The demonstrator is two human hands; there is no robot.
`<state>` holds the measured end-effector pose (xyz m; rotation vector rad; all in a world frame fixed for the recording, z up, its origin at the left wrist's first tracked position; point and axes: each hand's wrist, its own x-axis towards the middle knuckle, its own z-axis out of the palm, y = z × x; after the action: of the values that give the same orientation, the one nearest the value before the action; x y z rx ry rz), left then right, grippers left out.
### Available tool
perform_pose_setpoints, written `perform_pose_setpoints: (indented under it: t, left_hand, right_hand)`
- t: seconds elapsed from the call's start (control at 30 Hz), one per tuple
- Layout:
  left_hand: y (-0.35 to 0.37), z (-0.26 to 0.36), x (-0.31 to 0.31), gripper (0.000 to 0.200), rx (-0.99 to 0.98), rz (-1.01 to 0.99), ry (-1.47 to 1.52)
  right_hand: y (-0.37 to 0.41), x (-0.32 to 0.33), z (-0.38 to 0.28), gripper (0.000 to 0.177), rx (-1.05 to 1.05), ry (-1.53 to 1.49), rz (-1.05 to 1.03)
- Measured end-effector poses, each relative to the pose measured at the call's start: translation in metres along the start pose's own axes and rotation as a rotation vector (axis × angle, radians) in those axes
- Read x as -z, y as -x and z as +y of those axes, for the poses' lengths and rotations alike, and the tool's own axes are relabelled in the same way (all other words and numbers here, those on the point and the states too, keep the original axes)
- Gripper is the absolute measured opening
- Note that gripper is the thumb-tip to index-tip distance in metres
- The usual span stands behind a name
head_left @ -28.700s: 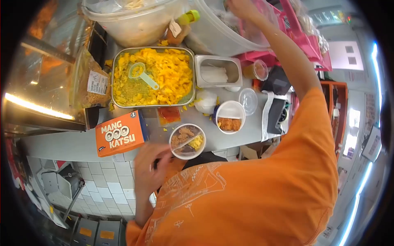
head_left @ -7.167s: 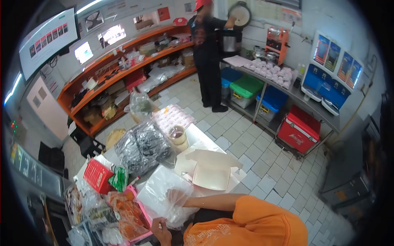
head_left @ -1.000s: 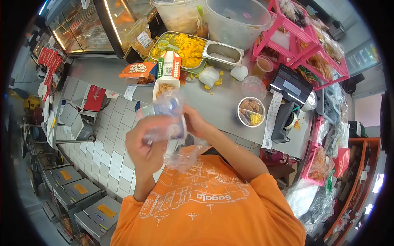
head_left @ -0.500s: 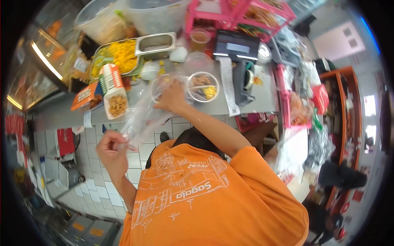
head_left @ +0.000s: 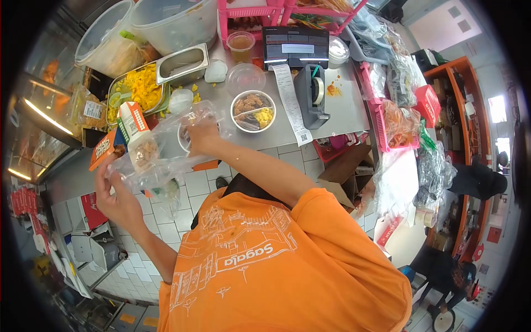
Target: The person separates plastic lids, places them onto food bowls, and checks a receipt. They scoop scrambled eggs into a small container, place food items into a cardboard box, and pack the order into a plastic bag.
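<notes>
A clear plastic bag [head_left: 160,163] stretches between my hands above the counter's front edge. My left hand [head_left: 119,202] has the bag's left end at its thumb and fingertips. My right hand [head_left: 203,137] reaches over a round bowl [head_left: 184,138] inside the bag; its fingers are partly hidden by the plastic. Just right stands a divided round bowl [head_left: 253,111] with brown pieces and yellow food. A clear round lid [head_left: 245,79] lies behind it. Under the bag's left part is a carton [head_left: 134,127] of fried pieces, beside an orange box [head_left: 103,149].
Behind are a tray of yellow food [head_left: 141,88], an empty metal pan [head_left: 182,63], large tubs [head_left: 171,25] and a tablet [head_left: 296,47]. A receipt [head_left: 290,102] and tape dispenser [head_left: 311,97] lie right, near a pink basket [head_left: 395,130]. Another person [head_left: 451,276] is far right.
My left hand has moved left and its fingers are more spread. The bag now extends over the carton. The view has shifted, so the counter items appear further left.
</notes>
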<state>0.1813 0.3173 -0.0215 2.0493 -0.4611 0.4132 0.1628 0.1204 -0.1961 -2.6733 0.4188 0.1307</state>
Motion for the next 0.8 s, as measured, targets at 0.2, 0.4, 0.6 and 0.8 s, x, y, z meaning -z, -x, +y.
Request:
perform_pose_setpoints:
  t: [0.2,0.4,0.6,0.8]
  left_hand:
    - [0.017,-0.022,-0.014,0.022,0.064,-0.326,0.223]
    - [0.007,-0.004,-0.009,0.030,0.178,-0.141,0.396]
    - [0.005,0.006,0.000,0.037,0.366,-0.255,0.368]
    - [0.009,-0.005,-0.016,0.041,0.161,-0.164,0.623]
  right_hand:
    - [0.000,0.026,-0.012,0.118,-0.113,-0.024,-0.271]
    - [0.014,0.029,-0.017,0.079,0.010,-0.164,0.044]
    - [0.068,0.114,0.102,0.076,0.135,-0.191,0.207]
    - [0.046,0.077,0.120,0.099,-0.062,0.317,-0.015]
